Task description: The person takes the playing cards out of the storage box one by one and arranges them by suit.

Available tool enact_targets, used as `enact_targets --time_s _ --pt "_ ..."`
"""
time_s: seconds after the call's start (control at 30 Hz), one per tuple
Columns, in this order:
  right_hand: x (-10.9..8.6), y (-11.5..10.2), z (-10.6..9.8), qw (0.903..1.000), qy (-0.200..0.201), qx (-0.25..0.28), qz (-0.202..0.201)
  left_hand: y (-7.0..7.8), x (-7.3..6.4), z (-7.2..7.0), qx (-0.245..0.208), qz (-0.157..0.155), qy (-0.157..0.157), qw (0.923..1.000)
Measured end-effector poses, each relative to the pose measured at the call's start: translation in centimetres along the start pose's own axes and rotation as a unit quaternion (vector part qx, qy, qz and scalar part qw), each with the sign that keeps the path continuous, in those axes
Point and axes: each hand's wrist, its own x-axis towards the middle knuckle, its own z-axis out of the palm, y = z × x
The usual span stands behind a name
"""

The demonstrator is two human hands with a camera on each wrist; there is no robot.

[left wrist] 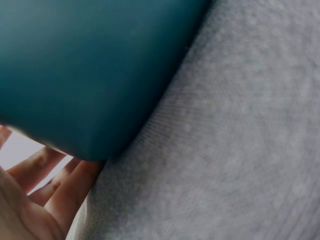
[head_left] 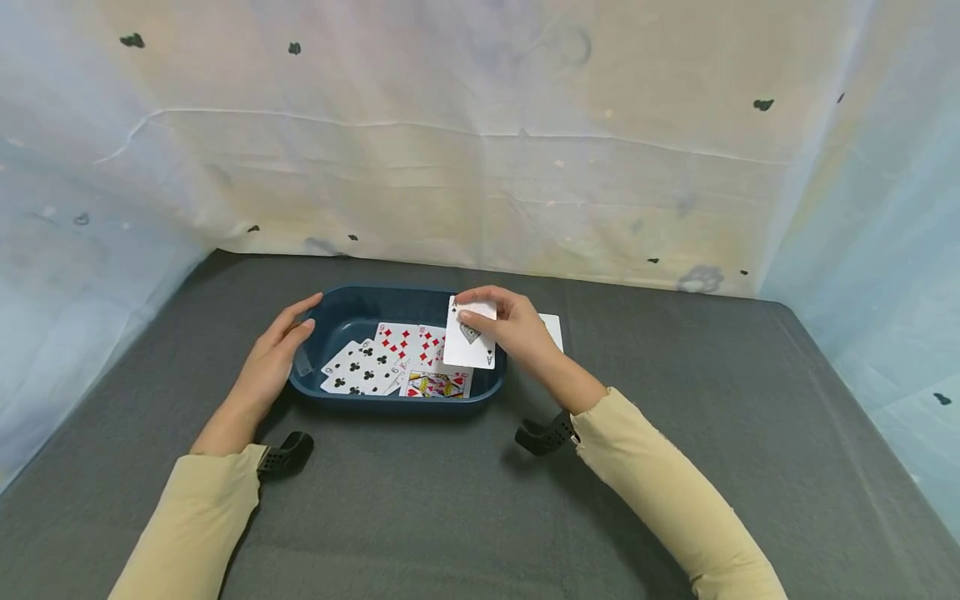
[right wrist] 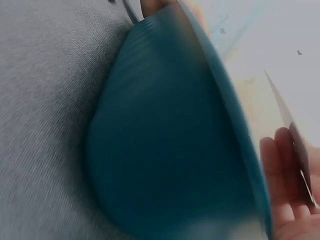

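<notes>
A dark blue plastic tray [head_left: 390, 405] sits on the grey cloth. Face-up playing cards [head_left: 363, 371] overlap inside it: black clubs at the left, red diamonds at the back, a face card [head_left: 437, 384] at the front. Over the tray's right end, my right hand [head_left: 517, 329] pinches an ace of spades [head_left: 468, 350] between thumb and fingers, its face toward the head camera. At the tray's left end is my left hand [head_left: 262, 362], thumb at the rim. Its extended fingers [left wrist: 72, 192] lie against the outer wall in the left wrist view.
White card material [head_left: 552, 328] lies on the cloth right of the tray, partly hidden behind the right hand. A grey cloth [head_left: 675, 400] covers the table. Pale patterned curtains [head_left: 480, 167] close off the back and both sides. Black straps [head_left: 288, 454] sit at both wrists.
</notes>
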Motion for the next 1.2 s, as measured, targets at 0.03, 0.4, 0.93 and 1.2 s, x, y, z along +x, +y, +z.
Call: enact_targets --time_s 0.03,0.4,0.93,1.2 --pt "-0.2 0.1 -0.3 0.9999 -0.013 0.003 0.006 0.0 0.0 0.0 0.001 -0.001 0.0 1.0" --pt "-2.9 1.6 -3.6 0.9871 -0.136 0.083 -0.014 0.0 -0.1 0.0 -0.007 0.017 0.003 0.9998" --pt "-6.2 6.0 -8.4 0.994 -0.109 -0.006 0.008 0.1 0.0 -0.1 -0.01 0.017 -0.004 0.9998" --pt "-6.8 7.6 -8.4 0.9909 -0.128 -0.041 0.01 0.1 0.0 0.0 -0.01 0.014 0.0 0.9999"
